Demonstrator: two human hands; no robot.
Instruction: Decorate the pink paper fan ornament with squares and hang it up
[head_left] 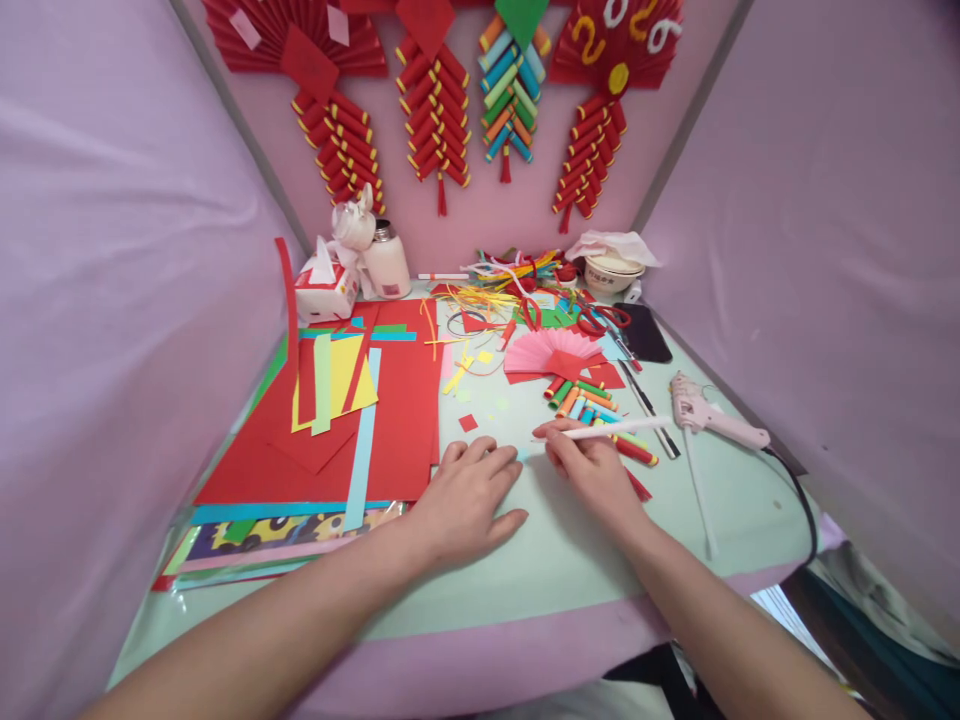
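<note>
The left forearm [285, 635], nearest the camera, leads past red paper sheets [405, 420] to the left hand [474, 497], unclenched and palm-down on the table [570, 570], while the right hand [592, 475] pinches a slender white stick [637, 427] before coloured paper rolls [576, 407], left of the glue gun [697, 410].

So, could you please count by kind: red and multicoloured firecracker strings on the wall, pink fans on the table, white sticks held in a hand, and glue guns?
Red firecracker strings: 3
Multicoloured firecracker string: 1
Pink fan: 1
White stick, held in the right hand: 1
Glue gun: 1
Total: 7
</note>
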